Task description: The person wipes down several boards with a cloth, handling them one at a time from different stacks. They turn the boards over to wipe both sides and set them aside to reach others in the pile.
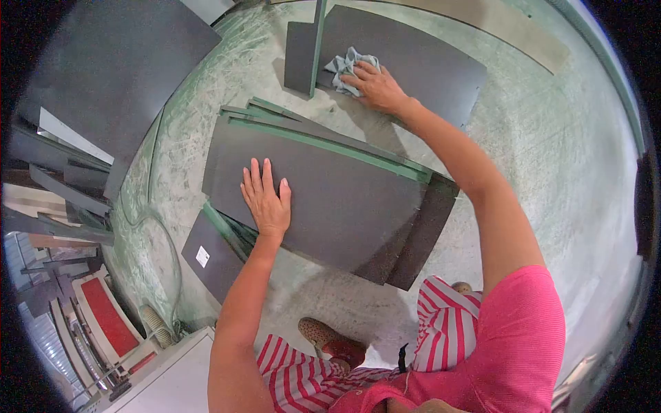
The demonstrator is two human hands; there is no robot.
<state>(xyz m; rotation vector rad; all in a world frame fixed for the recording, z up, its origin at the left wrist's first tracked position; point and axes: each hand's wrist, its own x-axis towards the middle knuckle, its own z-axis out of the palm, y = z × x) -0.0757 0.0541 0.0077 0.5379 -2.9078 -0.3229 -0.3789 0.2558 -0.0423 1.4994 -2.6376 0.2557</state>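
Observation:
My left hand (266,201) lies flat with its fingers stretched out on the top dark grey panel (337,213) of a stack. Green edging runs along the far side of that panel. Farther forward, my right hand (377,88) grips a crumpled light blue cloth (351,69) and presses it on another dark grey panel (420,62), which has a curved far edge. Just left of the cloth, an upright dark board (300,58) with a green edge stands across that panel. A smaller dark panel with a white label (202,256) lies below the left side of the stack.
Large dark sheets (124,69) and several stacked boards (69,186) fill the left side. A hose (169,241) runs along the scratched floor (551,151). A white cabinet top (165,378) is near me at the lower left. A long beige board (496,31) lies at the back.

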